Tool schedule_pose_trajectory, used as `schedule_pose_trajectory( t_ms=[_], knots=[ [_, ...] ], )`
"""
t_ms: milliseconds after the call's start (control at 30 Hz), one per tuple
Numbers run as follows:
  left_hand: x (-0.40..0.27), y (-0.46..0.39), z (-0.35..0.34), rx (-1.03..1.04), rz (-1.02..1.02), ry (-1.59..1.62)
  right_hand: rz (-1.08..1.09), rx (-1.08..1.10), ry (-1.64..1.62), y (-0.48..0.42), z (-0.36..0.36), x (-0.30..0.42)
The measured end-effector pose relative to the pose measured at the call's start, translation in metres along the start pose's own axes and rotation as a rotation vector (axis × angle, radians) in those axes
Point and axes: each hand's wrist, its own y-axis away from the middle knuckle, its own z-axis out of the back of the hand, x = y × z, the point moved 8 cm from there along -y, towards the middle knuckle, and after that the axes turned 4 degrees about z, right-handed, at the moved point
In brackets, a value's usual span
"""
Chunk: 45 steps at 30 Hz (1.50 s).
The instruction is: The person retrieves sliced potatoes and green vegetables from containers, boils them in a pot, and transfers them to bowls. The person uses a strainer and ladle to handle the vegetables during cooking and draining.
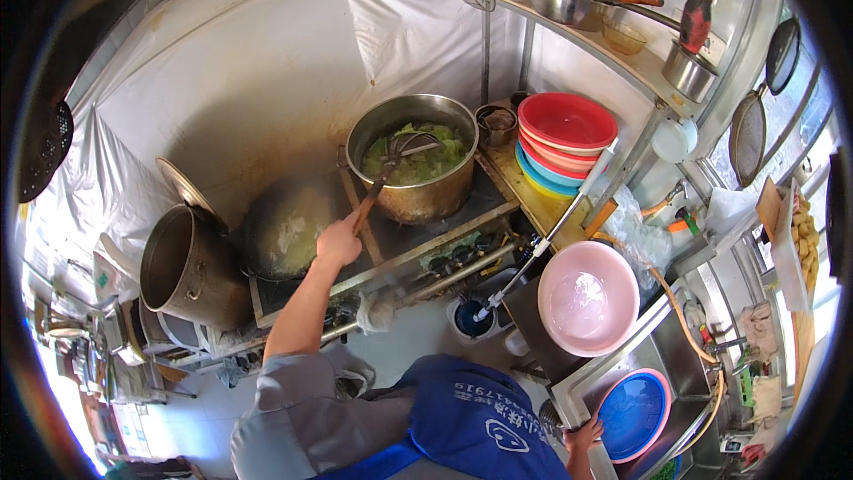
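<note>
A wooden-handled metal strainer ladle [380,185] is gripped in my left hand [340,240]. The ladle's head rests among green leafy vegetables [433,163] in a large metal stockpot [418,203] on the stove. Left of the pot, a wok [293,230] holds pale, steaming liquid. My right hand [584,435] is at the sink's front edge, against the rim of a pink basin with a blue basin [633,413] inside it. Whether its fingers hold the rim or the sink edge is unclear.
A tall empty-looking pot [200,273] stands left of the wok. Stacked coloured basins [566,127] are on the counter, a pink basin [589,299] beside the sink [676,360]. A mop [556,223] leans across the counter edge. Pans stand on a shelf [593,47] above.
</note>
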Motion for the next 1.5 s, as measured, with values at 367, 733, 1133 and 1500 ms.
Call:
schedule_pose_trajectory(
  t_ms=[367, 733, 1133, 1500],
  knots=[
    [-0.035, -0.106, -0.008, 0.230, -0.080, -0.052, 0.004, 0.006, 0.007, 0.010, 0.010, 0.028],
    [-0.037, -0.030, 0.066, -0.055, -0.394, -0.096, 0.055, 0.015, 0.036, 0.006, 0.018, 0.035],
    [-0.295, 0.167, -0.081, 0.330, -1.087, 0.426, 0.286, -0.001, -0.411, 0.066, -0.021, 0.044],
    [-0.460, 0.611, -0.293, 0.885, -1.950, -0.338, -0.892, -0.159, -0.989, 0.322, -0.272, -0.337]
  ],
)
